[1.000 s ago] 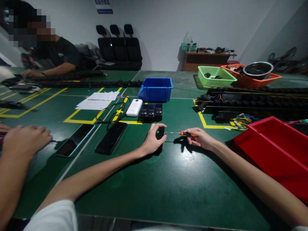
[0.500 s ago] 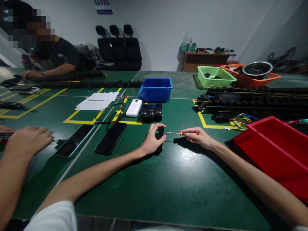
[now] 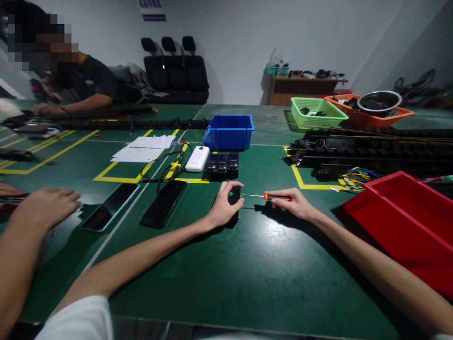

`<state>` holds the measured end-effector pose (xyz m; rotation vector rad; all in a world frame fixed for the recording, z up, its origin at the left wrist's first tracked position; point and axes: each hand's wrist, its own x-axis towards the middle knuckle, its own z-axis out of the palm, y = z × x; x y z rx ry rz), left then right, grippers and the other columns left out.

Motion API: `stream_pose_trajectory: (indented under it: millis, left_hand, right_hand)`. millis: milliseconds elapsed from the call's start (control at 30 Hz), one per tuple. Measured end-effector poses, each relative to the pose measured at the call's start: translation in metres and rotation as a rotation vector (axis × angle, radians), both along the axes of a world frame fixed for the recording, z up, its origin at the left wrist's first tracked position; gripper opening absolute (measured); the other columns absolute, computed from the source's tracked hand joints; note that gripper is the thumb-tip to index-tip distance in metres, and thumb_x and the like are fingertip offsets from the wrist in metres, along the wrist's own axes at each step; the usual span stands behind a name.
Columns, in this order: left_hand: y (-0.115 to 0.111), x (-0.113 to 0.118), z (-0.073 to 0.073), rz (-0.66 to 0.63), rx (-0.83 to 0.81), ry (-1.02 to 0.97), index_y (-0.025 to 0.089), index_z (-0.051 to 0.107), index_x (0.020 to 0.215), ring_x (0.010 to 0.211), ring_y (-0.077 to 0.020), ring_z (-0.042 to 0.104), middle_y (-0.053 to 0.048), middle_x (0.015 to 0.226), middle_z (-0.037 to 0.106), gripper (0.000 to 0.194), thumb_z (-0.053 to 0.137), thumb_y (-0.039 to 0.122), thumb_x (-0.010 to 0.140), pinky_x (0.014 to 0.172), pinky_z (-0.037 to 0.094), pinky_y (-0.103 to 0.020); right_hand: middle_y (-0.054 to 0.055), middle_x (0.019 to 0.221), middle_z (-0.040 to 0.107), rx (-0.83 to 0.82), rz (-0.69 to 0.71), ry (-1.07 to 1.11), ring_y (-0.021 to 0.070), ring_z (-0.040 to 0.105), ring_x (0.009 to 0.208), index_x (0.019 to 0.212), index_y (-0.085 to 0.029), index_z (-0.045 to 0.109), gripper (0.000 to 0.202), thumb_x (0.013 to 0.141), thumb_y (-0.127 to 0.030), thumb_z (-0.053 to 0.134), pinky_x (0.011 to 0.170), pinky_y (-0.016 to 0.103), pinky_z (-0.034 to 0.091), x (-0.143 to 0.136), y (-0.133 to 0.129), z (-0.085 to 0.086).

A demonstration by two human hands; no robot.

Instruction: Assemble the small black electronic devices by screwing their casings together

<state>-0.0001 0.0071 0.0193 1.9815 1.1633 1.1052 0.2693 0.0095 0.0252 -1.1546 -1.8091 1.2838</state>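
Observation:
My left hand grips a small black box with a green dot on its face, holding it upright on the green table. Between the fingers of my right hand is the orange and black handle of a screwdriver. Its thin shaft lies level and points left, with the tip at the right side of the box; whether it sits in a screw is too small to tell. Just behind the box, several similar black modules stand in a row.
Two phones, a black one and a blue-edged one, lie left. Behind are a white power bank, papers and a blue bin. A red bin stands right. Co-workers' hands work at far left.
My right hand has tilted and shifted very slightly on the screwdriver handle. My left hand and the box stay put. A co-worker's hand at the left has moved a little.

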Motion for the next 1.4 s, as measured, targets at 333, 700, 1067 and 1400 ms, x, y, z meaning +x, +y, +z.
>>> stream_pose_trajectory:
  millis: [333, 700, 1067, 1400]
  left_hand:
    - [-0.004, 0.0, 0.002, -0.015, 0.036, 0.012, 0.024, 0.054, 0.113, 0.103, -0.0177, 0.054, -0.003, 0.108, 0.051, 0.032, 0.058, 0.018, 0.082, 0.096, 0.043, -0.033]
    - [-0.007, 0.001, 0.004, -0.014, 0.078, 0.031, 0.023, 0.054, 0.114, 0.104, -0.0182, 0.054, -0.004, 0.109, 0.051, 0.033, 0.059, 0.018, 0.082, 0.096, 0.044, -0.034]
    - [-0.006, 0.001, 0.003, -0.015, 0.073, 0.022, 0.024, 0.054, 0.113, 0.104, -0.018, 0.054, -0.004, 0.109, 0.051, 0.033, 0.059, 0.017, 0.081, 0.096, 0.044, -0.033]
    - [-0.005, 0.0, 0.003, -0.018, 0.06, 0.013, 0.024, 0.054, 0.114, 0.104, -0.0176, 0.054, -0.003, 0.109, 0.051, 0.033, 0.059, 0.017, 0.081, 0.096, 0.044, -0.033]
  right_hand:
    - [0.013, 0.098, 0.075, -0.378, -0.028, 0.398, 0.0157, 0.068, 0.064, 0.109, -0.014, 0.071, 0.036, 0.084, -0.04, 0.065, 0.057, 0.026, 0.054, -0.012, -0.005, 0.0]
    - [0.011, 0.086, 0.077, -0.496, -0.015, 0.311, 0.0047, 0.055, 0.041, 0.103, -0.012, 0.072, 0.036, 0.077, -0.038, 0.076, 0.04, 0.016, 0.045, -0.015, -0.005, 0.002]
    - [0.009, 0.084, 0.076, -0.153, 0.012, 0.137, 0.0075, 0.057, 0.044, 0.112, -0.013, 0.071, 0.044, 0.078, -0.041, 0.073, 0.042, 0.02, 0.049, -0.013, -0.009, 0.012]
    - [0.009, 0.088, 0.075, 0.148, 0.034, 0.013, 0.0101, 0.062, 0.051, 0.116, -0.014, 0.07, 0.04, 0.083, -0.037, 0.069, 0.047, 0.022, 0.052, -0.008, -0.011, 0.006]
